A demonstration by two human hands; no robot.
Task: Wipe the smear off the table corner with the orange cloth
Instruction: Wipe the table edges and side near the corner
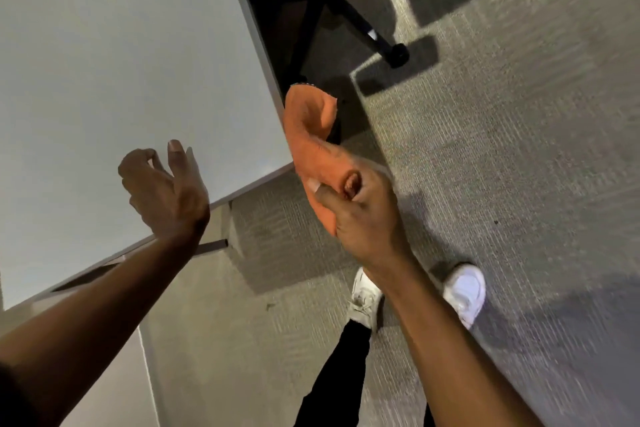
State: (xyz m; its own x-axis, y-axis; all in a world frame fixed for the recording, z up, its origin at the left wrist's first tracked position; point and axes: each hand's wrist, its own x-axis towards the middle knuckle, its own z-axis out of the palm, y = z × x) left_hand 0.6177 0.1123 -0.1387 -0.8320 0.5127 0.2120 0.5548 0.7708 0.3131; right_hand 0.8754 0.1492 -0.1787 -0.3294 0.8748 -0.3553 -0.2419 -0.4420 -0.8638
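My right hand [360, 208] grips the orange cloth [311, 135] mid-frame beside the table [121, 45] corner; my left hand [166, 191] hangs open, empty.

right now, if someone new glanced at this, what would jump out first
The orange cloth stands out most, bunched in the right hand just off the corner of the white table, over the carpet. Next comes the left hand, open and empty, hovering above the table's near edge. At the top, the black base of an office chair stands on the carpet beside the table, and white shoes show below.
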